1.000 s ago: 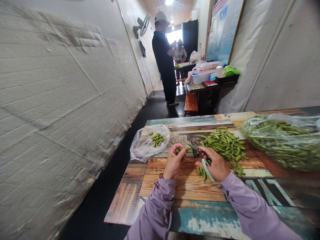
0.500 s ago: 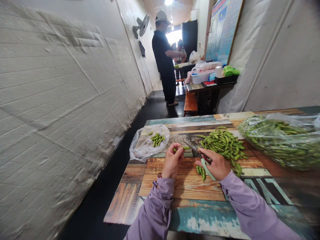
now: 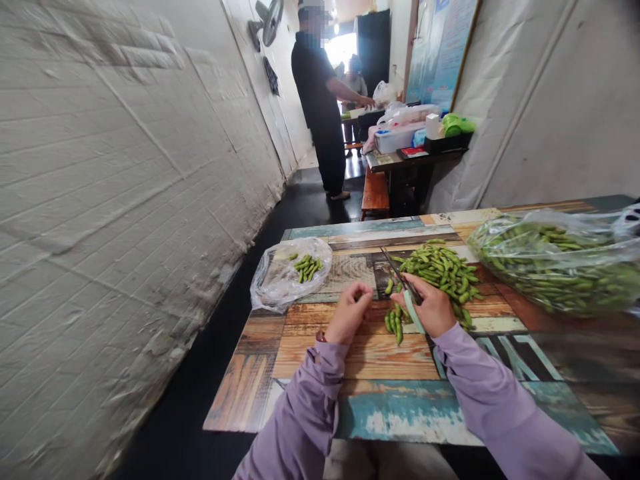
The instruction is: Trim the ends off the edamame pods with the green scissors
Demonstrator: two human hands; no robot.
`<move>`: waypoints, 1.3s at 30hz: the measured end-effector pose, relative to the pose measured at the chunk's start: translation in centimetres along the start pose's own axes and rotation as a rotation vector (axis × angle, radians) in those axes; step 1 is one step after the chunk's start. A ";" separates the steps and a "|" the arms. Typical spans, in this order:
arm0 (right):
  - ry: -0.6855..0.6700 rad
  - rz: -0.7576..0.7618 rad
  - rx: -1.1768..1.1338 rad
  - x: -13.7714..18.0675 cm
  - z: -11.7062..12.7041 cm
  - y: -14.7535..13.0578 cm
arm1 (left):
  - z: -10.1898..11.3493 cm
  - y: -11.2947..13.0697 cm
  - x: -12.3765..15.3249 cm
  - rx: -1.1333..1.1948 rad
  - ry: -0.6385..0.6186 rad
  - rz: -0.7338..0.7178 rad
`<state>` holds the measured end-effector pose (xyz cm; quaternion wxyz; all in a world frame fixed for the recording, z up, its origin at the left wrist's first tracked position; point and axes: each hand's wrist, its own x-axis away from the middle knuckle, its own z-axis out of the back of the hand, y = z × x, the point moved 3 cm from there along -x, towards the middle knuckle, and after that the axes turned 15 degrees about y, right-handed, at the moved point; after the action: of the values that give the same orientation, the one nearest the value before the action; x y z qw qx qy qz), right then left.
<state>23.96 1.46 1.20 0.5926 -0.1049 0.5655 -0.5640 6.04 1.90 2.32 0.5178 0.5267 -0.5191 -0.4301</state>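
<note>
My left hand (image 3: 351,312) hovers over the middle of the wooden-pattern table (image 3: 320,360), fingers curled together; whatever they may hold is hidden. In my right hand (image 3: 431,307) is a pair of scissors (image 3: 411,308) with pale green handles, dark blades pointing up and left, close together. A heap of green edamame pods (image 3: 440,267) lies just beyond that hand. Several loose pods (image 3: 395,325) rest on the table between my hands, and a short green piece (image 3: 389,287) lies near the blades. To the left, a clear plastic bag (image 3: 267,283) is spread out with a few pods (image 3: 307,268) on it.
A large clear bag full of pods (image 3: 560,273) lies at the table's right. Farther back, a person in black (image 3: 320,113) stands beside a second table (image 3: 385,160) bearing boxes and bags, with an orange bench (image 3: 375,193) nearby. A white brick-pattern wall (image 3: 100,200) runs along the left.
The pod seen in my left fingers is no longer visible there. The scissors have swung away from my left hand, blades now more upright and closer together. The view has tilted slightly down.
</note>
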 end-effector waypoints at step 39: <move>-0.228 0.241 0.015 0.9 -0.8 -1.0 | 1.0 0.9 -0.1 0.288 0.130 0.119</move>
<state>22.53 0.86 1.20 0.7171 -0.0954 0.4987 -0.4775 4.94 1.98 3.09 0.4939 0.5907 -0.5710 -0.2848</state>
